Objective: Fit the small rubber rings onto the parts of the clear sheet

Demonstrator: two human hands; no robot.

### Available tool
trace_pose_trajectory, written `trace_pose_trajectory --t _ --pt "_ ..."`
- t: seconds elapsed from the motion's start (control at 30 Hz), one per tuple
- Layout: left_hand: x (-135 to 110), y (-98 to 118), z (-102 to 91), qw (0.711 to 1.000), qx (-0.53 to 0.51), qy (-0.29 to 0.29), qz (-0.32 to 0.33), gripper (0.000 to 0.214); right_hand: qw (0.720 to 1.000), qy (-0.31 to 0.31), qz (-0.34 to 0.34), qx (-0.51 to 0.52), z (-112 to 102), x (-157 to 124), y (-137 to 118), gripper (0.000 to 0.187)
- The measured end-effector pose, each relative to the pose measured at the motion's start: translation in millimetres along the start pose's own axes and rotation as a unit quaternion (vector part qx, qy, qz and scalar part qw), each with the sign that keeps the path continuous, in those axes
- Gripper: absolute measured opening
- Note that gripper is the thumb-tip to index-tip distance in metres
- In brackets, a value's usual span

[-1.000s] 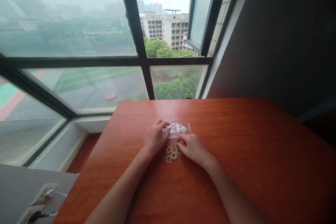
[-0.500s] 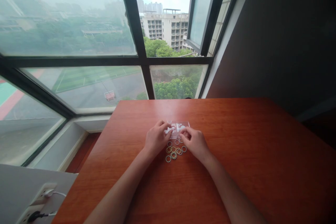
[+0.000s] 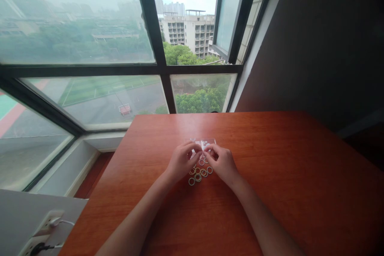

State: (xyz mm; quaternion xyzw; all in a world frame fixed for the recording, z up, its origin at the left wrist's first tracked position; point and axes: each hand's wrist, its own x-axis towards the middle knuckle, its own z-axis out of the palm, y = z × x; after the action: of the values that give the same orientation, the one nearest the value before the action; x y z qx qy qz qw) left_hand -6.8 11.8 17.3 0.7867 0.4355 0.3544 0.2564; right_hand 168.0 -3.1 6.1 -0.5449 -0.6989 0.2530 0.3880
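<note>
A clear plastic case [image 3: 212, 141] with white parts inside lies flat on the table, partly covered by my hands. Over its near side, my left hand [image 3: 183, 160] and my right hand [image 3: 221, 161] meet, thumbs and fingertips pinched close together. Whatever sits between the fingertips is too small to make out. Just below them, several thin rings [image 3: 198, 177] in pale green, yellow and whitish tones lie loose, some overlapping. A few of the rings are hidden behind my fingers.
The reddish-brown wooden table [image 3: 270, 160] reaches to the window frame [image 3: 126, 71] at the back. A dark wall [image 3: 315, 48] rises on the right. Plugs with cables sit in a wall socket [image 3: 49, 223] at lower left.
My left hand has moved right, from the case's left edge to the fingertips of my right hand, and its fingers have closed into a pinch. My right hand has barely moved.
</note>
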Motion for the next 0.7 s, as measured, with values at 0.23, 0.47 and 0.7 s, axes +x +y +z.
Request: trace_pose_trajectory --t 0.23,0.47,0.7 --pt "5 -16 2.4 0.992 0.099 0.070 -0.033 0.013 0.988 -0.105 -0.013 -0.117 -2 -1 -2 0.010" --pt "5 -26 0.9 0.980 0.175 0.072 -0.069 0.016 0.958 -0.201 -0.030 -0.204 -3 -3 -6 0.011" --pt "4 -22 -1.1 0.984 0.156 0.056 -0.061 0.017 0.948 -0.204 -0.020 -0.245 3 -3 -5 0.014"
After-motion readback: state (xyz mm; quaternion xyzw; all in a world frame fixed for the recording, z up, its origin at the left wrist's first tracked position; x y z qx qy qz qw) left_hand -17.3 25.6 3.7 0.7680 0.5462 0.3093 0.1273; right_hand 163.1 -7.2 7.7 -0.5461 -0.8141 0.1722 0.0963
